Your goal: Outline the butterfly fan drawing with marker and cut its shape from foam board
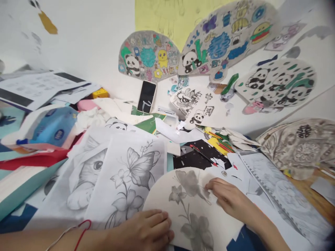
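A pale round paper fan sheet (pixel 171 205) lies in front of me, with a grey shaded butterfly and flowers drawn on it. My left hand (pixel 146 228) rests on its lower left edge, fingers laid over the paper. At the butterfly's right wing, my right hand (pixel 230 198) has its fingertips pinched together against the sheet. Whatever is in that pinch, if anything, is too small or hidden to make out. Just left of the sheet is a printed picture of a butterfly and flowers (pixel 131 177). A kitten print (pixel 87 174) is partly tucked under it.
A phone (pixel 146 97) leans against the wall. Decorated panda fans (pixel 149 55) hang behind. Coloured pencils (pixel 217 139) and a red pencil (pixel 202 154) lie beyond the sheet. A spiral sketchbook (pixel 285 195) is at right, a blue tissue pack (pixel 56 125) at left, among paper scraps.
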Demonstrator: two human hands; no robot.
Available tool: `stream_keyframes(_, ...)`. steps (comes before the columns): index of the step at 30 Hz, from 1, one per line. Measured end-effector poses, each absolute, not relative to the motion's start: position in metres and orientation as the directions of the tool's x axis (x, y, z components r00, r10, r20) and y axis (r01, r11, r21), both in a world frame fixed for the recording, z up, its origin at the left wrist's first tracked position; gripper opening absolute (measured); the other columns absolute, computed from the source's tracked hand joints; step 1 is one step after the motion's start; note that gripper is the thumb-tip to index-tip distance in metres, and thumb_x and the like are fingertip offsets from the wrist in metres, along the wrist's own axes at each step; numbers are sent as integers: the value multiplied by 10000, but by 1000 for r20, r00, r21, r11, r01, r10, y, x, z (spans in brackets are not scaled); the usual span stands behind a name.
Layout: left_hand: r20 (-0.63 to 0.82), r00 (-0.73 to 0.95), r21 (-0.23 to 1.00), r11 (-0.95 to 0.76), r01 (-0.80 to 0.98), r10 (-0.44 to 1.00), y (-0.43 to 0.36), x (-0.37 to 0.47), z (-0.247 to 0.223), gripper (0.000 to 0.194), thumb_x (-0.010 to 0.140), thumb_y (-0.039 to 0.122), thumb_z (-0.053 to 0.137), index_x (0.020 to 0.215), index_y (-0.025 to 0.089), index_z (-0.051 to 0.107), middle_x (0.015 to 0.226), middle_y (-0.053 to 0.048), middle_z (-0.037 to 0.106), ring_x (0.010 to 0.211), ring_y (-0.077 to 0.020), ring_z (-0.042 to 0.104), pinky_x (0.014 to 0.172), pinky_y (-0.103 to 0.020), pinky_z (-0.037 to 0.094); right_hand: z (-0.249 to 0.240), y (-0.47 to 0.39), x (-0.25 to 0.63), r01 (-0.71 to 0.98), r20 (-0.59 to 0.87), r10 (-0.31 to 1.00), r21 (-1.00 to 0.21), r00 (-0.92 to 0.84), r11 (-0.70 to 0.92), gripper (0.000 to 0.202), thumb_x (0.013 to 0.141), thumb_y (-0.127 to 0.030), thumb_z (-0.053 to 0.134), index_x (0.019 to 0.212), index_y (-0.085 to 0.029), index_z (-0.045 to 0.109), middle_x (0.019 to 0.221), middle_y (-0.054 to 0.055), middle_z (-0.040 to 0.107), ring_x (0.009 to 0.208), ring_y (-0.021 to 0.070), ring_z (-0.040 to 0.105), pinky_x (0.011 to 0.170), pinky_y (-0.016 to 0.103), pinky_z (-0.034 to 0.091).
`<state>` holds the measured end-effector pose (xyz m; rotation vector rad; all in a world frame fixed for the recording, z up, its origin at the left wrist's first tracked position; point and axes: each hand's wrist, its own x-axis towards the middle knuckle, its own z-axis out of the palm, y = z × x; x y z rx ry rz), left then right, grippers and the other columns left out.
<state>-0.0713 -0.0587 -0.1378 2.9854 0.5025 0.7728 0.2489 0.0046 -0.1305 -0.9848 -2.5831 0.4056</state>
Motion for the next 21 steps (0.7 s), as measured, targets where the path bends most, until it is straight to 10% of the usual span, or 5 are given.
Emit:
stream_keyframes(9,474,831,134,-956,260,293,-60,-74,-138,215,884,129,467,1058,104,590,943,-75,669,940,-185,612,915,-294,471,-149,28,309,914,550,826,-259,-128,313,135,792,-123,429,713,-222,381,982,58,615,936,223,559,768,368,439)
stream_keyframes(21,463,844,140,-963,232,271,-59,-78,-138,200,888,166,483,1064,158,577,1060,-61,663,1068,-190,571,996,-325,422,-159,34,332,989,603,787,13,-128,151,484,674,-16,409,978,-285,673,1218,12,577,1143,302,412,899,521,323)
